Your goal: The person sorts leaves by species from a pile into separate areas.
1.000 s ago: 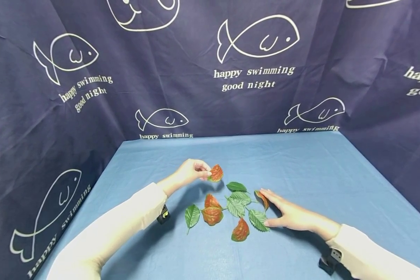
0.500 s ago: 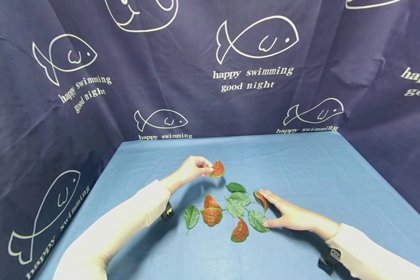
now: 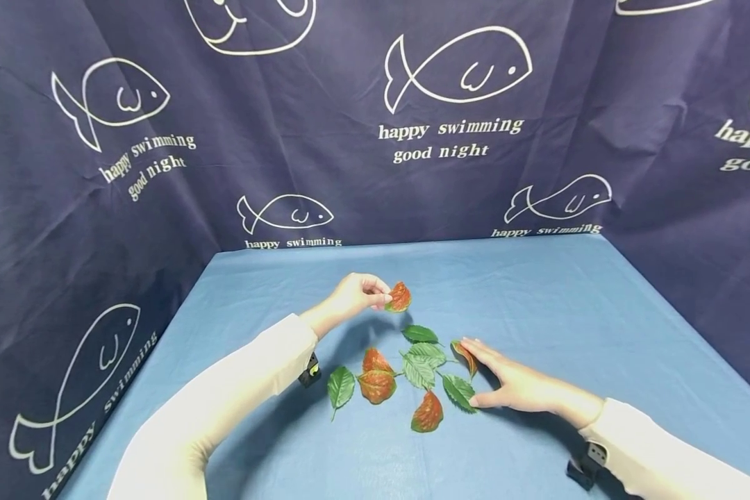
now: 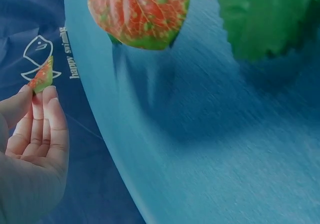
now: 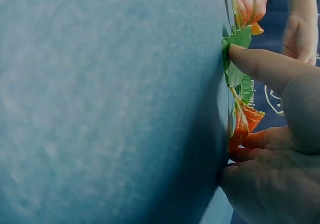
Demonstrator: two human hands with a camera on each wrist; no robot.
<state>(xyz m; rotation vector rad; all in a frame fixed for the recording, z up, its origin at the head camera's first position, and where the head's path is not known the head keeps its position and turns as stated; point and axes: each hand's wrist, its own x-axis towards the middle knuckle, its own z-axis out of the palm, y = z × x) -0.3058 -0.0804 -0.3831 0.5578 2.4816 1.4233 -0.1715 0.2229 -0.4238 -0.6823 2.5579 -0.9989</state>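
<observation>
Between thumb and fingertips the left hand pinches a red-green leaf, raised above the cloth behind the other leaves; the left wrist view shows this hand with the leaf upright in its fingertips. Spread out at the right of the group, the right hand has its fingertips at a curled red leaf and its thumb at a green leaf. In the right wrist view, the thumb of that hand touches the green leaf, while its other fingers are beside the red one.
Pale green leaves lie mid-group, with a darker green leaf behind them. Red leaves overlap at the left, beside a green leaf. Another red leaf lies in front. A dark printed curtain surrounds the blue cloth.
The left hand has moved to the right and a little farther back, carrying the pinched red leaf. The right hand has stayed almost still over its leaves.
</observation>
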